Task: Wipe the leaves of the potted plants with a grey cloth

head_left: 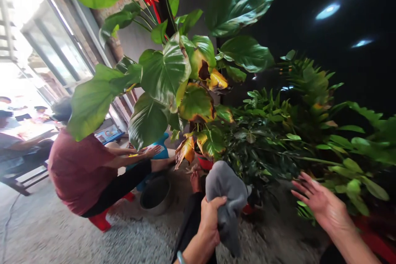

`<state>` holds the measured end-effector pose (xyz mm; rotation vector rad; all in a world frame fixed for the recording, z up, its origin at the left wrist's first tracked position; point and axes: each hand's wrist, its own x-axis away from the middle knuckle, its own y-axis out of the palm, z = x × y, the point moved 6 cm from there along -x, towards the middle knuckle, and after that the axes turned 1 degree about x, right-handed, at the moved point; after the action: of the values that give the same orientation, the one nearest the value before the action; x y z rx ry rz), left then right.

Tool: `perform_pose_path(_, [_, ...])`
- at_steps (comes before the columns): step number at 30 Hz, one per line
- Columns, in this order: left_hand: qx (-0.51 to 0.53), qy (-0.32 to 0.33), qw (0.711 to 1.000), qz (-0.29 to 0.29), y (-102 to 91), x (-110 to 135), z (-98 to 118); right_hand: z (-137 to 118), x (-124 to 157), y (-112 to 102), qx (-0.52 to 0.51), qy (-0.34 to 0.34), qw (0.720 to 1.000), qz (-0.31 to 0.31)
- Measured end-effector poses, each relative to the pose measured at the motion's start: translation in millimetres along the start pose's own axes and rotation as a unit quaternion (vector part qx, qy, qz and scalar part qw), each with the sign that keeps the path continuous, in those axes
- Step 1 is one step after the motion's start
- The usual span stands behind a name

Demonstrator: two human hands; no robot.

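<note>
My left hand (209,219) is closed around a grey cloth (227,198) that hangs down from my fist, low in the middle of the view. My right hand (318,200) is open with fingers spread, reaching toward the dark green leaves of a bushy plant (272,140) at the right. A tall plant with big heart-shaped leaves (163,74), some yellowed and brown (198,103), rises in front of me from a red pot (204,161).
A person in a dark red shirt (80,169) squats on a red stool (102,219) at the left, hands near a blue object (161,152). A dark bucket (154,194) stands on the gravel floor (62,235). Windows and other people are at the far left.
</note>
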<state>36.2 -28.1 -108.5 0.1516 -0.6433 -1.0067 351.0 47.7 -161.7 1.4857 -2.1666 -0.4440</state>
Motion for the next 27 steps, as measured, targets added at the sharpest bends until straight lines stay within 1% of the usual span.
perform_pose_path(1, [0.001,0.028,1.0,-0.008,3.4,5,10,0,0,0,0.001,-0.004,1.0,-0.004])
perform_pose_path(2, [0.003,0.067,0.998,-0.016,10.6,8,26,0,-1,0,0.0,-0.005,1.0,-0.005])
perform_pose_path(4, [0.029,0.151,0.988,-0.031,31.5,6,67,0,-1,0,-0.008,-0.001,1.0,-0.008])
perform_pose_path(6, [0.067,0.185,0.979,-0.054,53.8,-6,98,1,-2,1,-0.014,-0.001,1.0,-0.01])
perform_pose_path(7, [0.08,0.189,0.977,-0.062,61.9,-14,105,2,-2,2,-0.016,-0.003,1.0,-0.011])
perform_pose_path(8, [0.083,0.183,0.978,-0.062,66.3,-21,104,2,-2,3,-0.018,-0.006,1.0,-0.012])
perform_pose_path(9, [0.073,0.166,0.982,-0.055,66.8,-26,97,2,-2,3,-0.02,-0.008,1.0,-0.014])
perform_pose_path(10, [0.053,0.141,0.988,-0.045,63.3,-29,83,3,-1,3,-0.021,-0.009,1.0,-0.014])
perform_pose_path(11, [0.025,0.107,0.993,-0.031,56.1,-30,64,3,-1,4,-0.022,-0.008,1.0,-0.014])
perform_pose_path(12, [-0.01,0.068,0.997,-0.031,47.8,-28,44,3,0,4,-0.022,-0.006,1.0,-0.013])
perform_pose_path(14, [-0.056,0.008,0.997,-0.051,31.3,-18,11,1,2,4,-0.022,0.001,1.0,-0.006])
perform_pose_path(15, [-0.066,-0.015,0.996,-0.061,25.0,-12,2,0,3,3,-0.022,0.004,1.0,-0.003])
perform_pose_path(16, [-0.07,-0.019,0.995,-0.07,22.1,-6,2,-1,4,3,-0.022,0.007,1.0,-0.002])
perform_pose_path(17, [-0.066,-0.007,0.995,-0.073,22.4,-2,10,-2,5,3,-0.024,0.008,1.0,-0.003])
perform_pose_path(18, [-0.055,0.021,0.996,-0.072,26.5,-1,24,-4,5,3,-0.026,0.008,1.0,-0.005])
perform_pose_path(20, [-0.012,0.103,0.993,-0.065,43.0,-3,65,-5,5,4,-0.032,0.004,0.999,-0.011])
perform_pose_path(21, [0.019,0.133,0.988,-0.074,54.6,-6,83,-5,5,4,-0.035,-0.001,0.999,-0.013])
perform_pose_path(22, [0.046,0.154,0.984,-0.081,65.5,-12,97,-5,4,5,-0.037,-0.007,0.999,-0.017])
perform_pose_path(23, [0.064,0.164,0.98,-0.09,75.2,-17,105,-4,3,6,-0.039,-0.013,0.999,-0.021])
perform_pose_path(24, [0.071,0.163,0.979,-0.099,82.6,-23,106,-3,2,7,-0.041,-0.018,0.999,-0.025])
perform_pose_path(25, [0.065,0.149,0.981,-0.104,86.3,-29,98,-2,2,8,-0.044,-0.022,0.998,-0.027])
perform_pose_path(26, [0.046,0.122,0.986,-0.103,85.8,-33,84,-1,1,9,-0.046,-0.022,0.998,-0.027])
perform_pose_path(27, [0.021,0.085,0.991,-0.1,80.9,-36,64,1,1,10,-0.047,-0.019,0.998,-0.026])
